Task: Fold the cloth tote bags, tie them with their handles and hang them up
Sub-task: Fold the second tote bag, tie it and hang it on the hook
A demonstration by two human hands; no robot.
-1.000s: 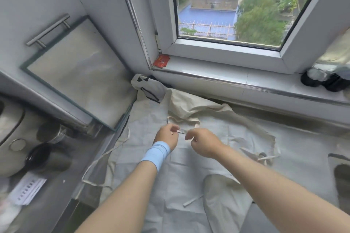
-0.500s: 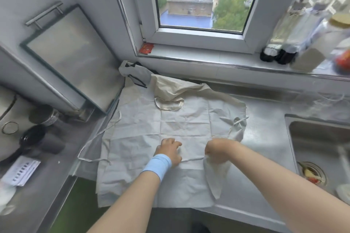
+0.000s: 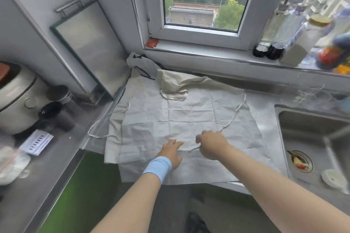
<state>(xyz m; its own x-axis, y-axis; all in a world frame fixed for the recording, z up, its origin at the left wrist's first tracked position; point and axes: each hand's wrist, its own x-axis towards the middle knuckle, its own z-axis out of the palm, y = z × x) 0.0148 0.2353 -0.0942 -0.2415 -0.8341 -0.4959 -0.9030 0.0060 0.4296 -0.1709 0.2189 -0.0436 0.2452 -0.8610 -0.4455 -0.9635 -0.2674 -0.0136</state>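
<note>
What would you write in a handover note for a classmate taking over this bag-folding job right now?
Left hand: flat, pressing the top tote bag.
Right hand: closed on that bag's thin handle.
Bags: several lie spread and stacked on the steel counter, a cream bag crumpled behind.
Done: nothing visibly folded or tied.
Left: fold each, tie, hang.

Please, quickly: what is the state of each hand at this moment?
Left hand: open, fingers spread flat on the top tote bag.
Right hand: closed on the bag's thin handle.
</note>
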